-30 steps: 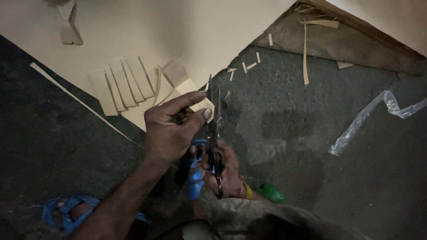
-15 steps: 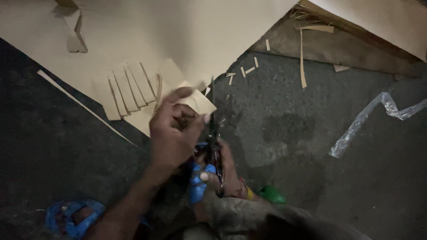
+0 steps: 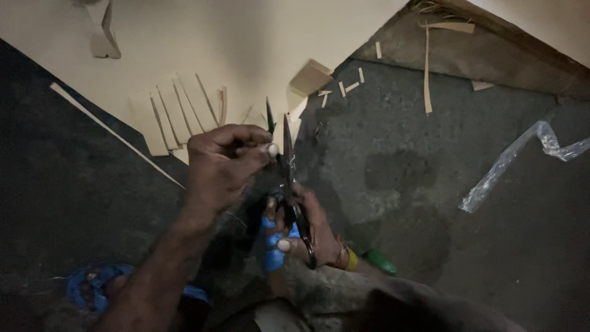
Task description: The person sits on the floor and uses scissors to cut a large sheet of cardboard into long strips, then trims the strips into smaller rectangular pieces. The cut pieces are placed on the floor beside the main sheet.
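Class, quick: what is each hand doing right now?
Left hand: fingers closed, pinching something small by the scissors blades; what it is cannot be told.
Right hand: closed around the scissors' blue handles.

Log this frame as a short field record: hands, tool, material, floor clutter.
left hand: left hand pinching something small at the blades, too dark to identify
right hand: right hand gripping the blue handles of the scissors
scissors: blades apart, tips pointing away from the person
material: beige card sheet on the floor, its near edge cut into strips
offcuts: small card scraps and a long thin strip on dark floor
other: crumpled clear plastic film at right; blue sandal at lower left
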